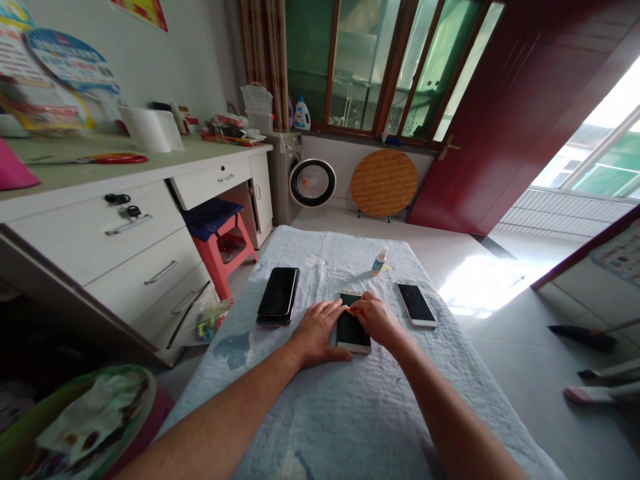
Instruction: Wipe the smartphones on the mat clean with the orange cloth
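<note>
A gold-edged phone (352, 329) lies face up in the middle of the light blue cloth (350, 413). My left hand (316, 331) rests flat along its left side, fingers stretched out. My right hand (376, 318) is on the phone's top right part, fingertips pinched together at the screen; whether anything is between them I cannot make out. A black phone (279, 294) lies to the left. A white phone (416, 304) lies to the right. A small spray bottle (379, 261) stands behind them.
A white desk with drawers (130, 247) runs along the left, a red stool (220, 233) tucked under it. A bin with rubbish (85, 420) sits at lower left. Beyond are a washing machine (300, 177), a folded round table (384, 181) and a dark red door (505, 113).
</note>
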A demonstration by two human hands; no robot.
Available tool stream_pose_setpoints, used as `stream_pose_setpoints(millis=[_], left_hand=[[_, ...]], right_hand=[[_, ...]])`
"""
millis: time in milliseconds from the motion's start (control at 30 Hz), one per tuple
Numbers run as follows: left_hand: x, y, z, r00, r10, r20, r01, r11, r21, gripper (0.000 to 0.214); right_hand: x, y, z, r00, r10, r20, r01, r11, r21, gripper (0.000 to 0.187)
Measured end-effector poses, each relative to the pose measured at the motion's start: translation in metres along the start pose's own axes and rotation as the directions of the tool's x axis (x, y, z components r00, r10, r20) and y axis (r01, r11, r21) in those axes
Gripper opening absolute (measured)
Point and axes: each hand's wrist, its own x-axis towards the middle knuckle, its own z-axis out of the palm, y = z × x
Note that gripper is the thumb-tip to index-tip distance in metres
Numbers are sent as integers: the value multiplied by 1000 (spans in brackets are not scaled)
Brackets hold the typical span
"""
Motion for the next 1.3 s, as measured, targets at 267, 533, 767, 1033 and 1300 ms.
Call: stream_pose_setpoints(millis=[267,533,767,1033,1300], left_hand=[[1,-1,3,999,-13,31,11,999,51,105],[1,1,4,1000,-16,-2,16,998,61,103],[0,6,4,999,-33,-11,33,995,90,102],[0,6,6,1000,-28,-4,28,993,113,98],[0,7,3,1000,-27,6,26,992,120,97]], right_hand=[[-30,-18,-18,964,-149,218,128,986,107,22],[-44,0,-22,976,-96,197,74,990,120,20],[-46,7,-20,967,226,-116,-223,974,37,36],[-46,-3,-2,949,312,-42,-313,950,-16,31],[-11,8,0,926,371,-68,-374,927,-35,29]])
